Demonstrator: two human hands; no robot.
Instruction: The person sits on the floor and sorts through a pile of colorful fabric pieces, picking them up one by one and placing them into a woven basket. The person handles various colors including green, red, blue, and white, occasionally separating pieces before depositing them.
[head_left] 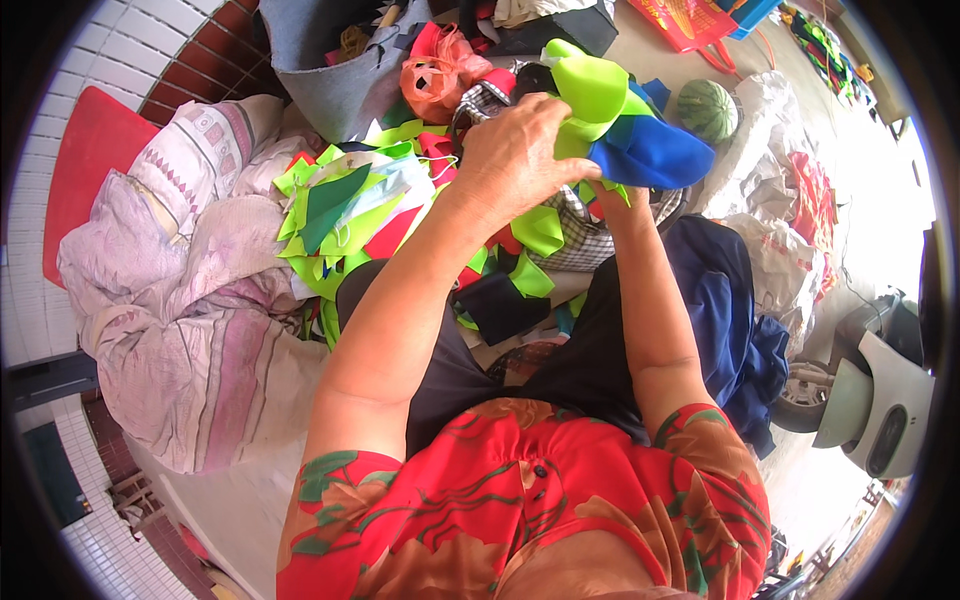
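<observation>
My left hand (520, 150) is closed, thumb and fingers pinching the edge of a lime-green and blue piece of cloth (640, 148). The cloth is raised above my lap, its lime part (585, 90) on top and its smooth blue part folded toward the right. Beneath it comes up my right forearm; of my right hand (622, 195) only the wrist end shows, and the cloth hides the fingers. Under my left arm lies a heap of cloth scraps (345, 205) in lime, green, red and black, with a pale blue face mask (390, 188) on it.
At the left is a bundle of pinkish patterned cloth (200, 260) beside a red panel (90, 180). A grey bin (335, 85) stands ahead, a pink mesh bag (440, 75) next to it. To the right are a watermelon (707, 110), white plastic bags (770, 200) and a wheeled machine (870, 390).
</observation>
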